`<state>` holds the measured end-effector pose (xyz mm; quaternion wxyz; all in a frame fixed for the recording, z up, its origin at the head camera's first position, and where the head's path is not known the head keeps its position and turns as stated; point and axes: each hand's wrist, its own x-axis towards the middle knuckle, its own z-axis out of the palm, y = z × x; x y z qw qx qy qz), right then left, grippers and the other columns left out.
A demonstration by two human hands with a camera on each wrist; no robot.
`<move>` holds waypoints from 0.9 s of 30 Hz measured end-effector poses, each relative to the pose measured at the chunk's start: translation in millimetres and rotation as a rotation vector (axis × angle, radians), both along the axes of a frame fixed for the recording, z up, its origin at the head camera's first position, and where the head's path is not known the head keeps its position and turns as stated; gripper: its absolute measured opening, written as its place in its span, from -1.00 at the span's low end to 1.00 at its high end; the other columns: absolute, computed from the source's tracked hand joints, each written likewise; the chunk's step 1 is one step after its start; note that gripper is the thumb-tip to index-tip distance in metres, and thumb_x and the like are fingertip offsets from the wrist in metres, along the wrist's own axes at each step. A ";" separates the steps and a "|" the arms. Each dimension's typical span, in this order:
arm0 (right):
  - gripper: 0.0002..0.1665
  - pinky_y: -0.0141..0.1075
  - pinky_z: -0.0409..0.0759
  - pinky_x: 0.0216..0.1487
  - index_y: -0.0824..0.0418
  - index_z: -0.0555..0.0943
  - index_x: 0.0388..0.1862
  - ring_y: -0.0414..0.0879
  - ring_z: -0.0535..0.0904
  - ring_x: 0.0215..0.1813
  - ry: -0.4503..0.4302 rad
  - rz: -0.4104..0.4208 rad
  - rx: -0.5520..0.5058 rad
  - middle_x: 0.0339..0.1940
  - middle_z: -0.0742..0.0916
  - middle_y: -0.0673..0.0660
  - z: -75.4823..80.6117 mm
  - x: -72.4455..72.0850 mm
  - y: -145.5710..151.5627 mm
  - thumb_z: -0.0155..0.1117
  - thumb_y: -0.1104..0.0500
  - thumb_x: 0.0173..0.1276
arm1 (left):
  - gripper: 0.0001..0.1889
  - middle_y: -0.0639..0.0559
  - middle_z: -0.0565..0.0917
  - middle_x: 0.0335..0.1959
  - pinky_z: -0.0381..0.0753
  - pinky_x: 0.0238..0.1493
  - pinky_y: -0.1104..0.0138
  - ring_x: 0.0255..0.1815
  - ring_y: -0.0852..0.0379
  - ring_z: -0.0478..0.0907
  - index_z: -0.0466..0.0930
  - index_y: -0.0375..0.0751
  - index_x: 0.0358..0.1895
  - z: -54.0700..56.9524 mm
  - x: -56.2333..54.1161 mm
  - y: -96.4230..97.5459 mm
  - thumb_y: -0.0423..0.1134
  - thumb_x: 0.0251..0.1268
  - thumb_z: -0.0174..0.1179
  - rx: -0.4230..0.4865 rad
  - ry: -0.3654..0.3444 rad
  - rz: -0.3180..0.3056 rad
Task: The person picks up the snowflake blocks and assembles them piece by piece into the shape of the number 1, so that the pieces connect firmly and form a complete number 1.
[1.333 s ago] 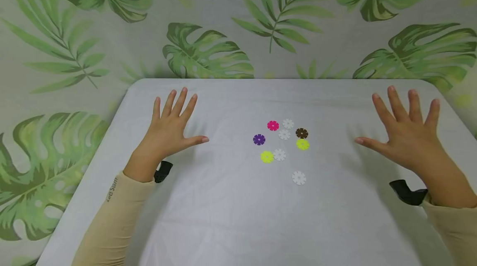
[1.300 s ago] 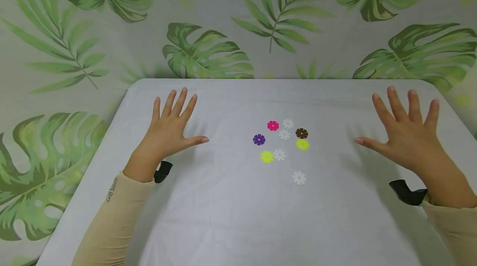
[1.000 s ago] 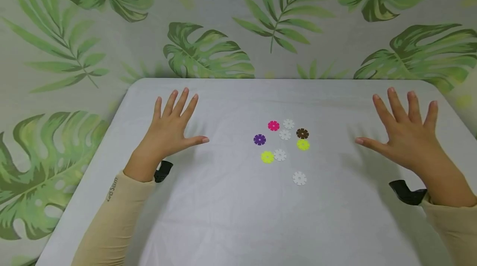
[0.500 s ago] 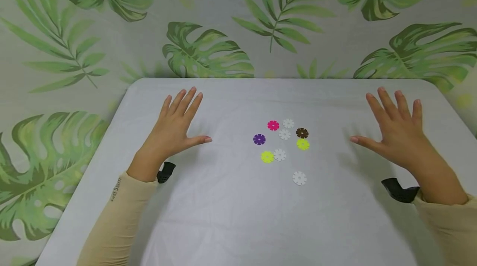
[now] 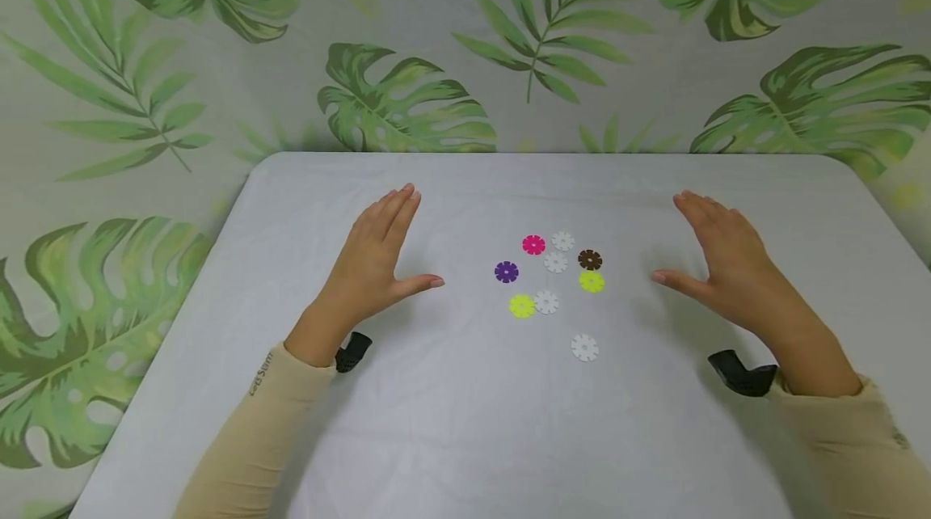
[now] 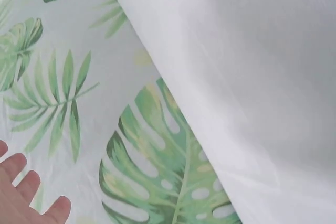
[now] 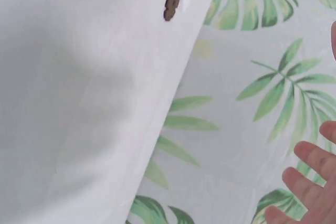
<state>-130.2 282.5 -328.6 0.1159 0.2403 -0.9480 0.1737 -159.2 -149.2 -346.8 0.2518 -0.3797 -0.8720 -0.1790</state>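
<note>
Several notched plastic discs lie flat on the white table between the hands in the head view. Among them are a pink disc (image 5: 534, 245), a purple disc (image 5: 506, 272), a brown disc (image 5: 590, 259), two yellow discs (image 5: 521, 306) and several white discs (image 5: 584, 348). The left hand (image 5: 374, 260) hovers left of the discs, fingers extended and thumb pointing inward, holding nothing. On the other side, the right hand (image 5: 730, 264) mirrors it, also holding nothing. In the right wrist view, the brown disc (image 7: 172, 2) appears near the top, away from the fingers.
A white cloth covers the table (image 5: 465, 438), whose far edge meets a leaf-print curtain (image 5: 407, 99). Black mounts (image 5: 354, 352) sit at both wrists, below beige sleeves. Near the front of the group, one white disc lies apart from the others.
Both hands have moved inward toward the discs, and their spread fingers have drawn closer together. The discs have stayed where they were.
</note>
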 end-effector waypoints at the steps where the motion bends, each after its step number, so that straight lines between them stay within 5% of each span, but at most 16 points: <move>1: 0.11 0.16 -0.05 0.23 0.35 0.05 0.36 0.33 0.10 0.26 -0.004 0.009 -0.011 0.27 0.25 0.41 -1.7 -0.4 -2.2 0.45 0.01 -0.04 | -0.01 -0.17 0.08 0.34 -0.02 0.27 0.05 0.33 -0.12 0.02 -0.08 -0.31 0.36 -1.0 0.9 3.0 0.39 0.04 -0.08 0.014 -0.012 -0.006; 11: 0.05 0.10 0.16 0.16 0.31 0.05 0.37 0.27 0.16 0.27 -0.159 0.022 -0.093 0.29 0.27 0.34 -19.9 1.2 -21.9 0.42 0.04 0.02 | 0.07 -0.15 0.08 0.35 0.00 0.29 0.17 0.35 0.00 -0.02 -0.10 -0.35 0.36 -14.8 16.7 36.2 -0.01 -0.14 0.41 0.188 -0.219 -0.056; 20: -0.04 0.10 0.24 0.10 0.32 0.11 0.33 0.21 0.25 0.21 -0.236 0.010 -0.172 0.23 0.35 0.32 -35.0 2.1 -32.0 0.41 0.16 0.03 | 0.03 -0.09 0.06 0.36 0.05 0.27 0.14 0.36 0.06 -0.05 -0.10 -0.22 0.39 -26.8 25.9 54.9 -0.07 -0.11 0.40 0.329 -0.430 -0.073; 27: -0.17 0.08 0.29 0.04 0.31 0.24 0.26 0.22 0.34 0.10 -0.258 0.030 -0.252 0.16 0.43 0.28 -50.6 -1.0 -32.9 0.39 0.14 0.06 | -0.04 -0.03 0.10 0.34 0.10 0.26 0.24 0.33 0.13 0.02 -0.02 -0.23 0.36 -33.4 22.7 64.5 -0.13 -0.09 0.39 0.394 -0.534 -0.067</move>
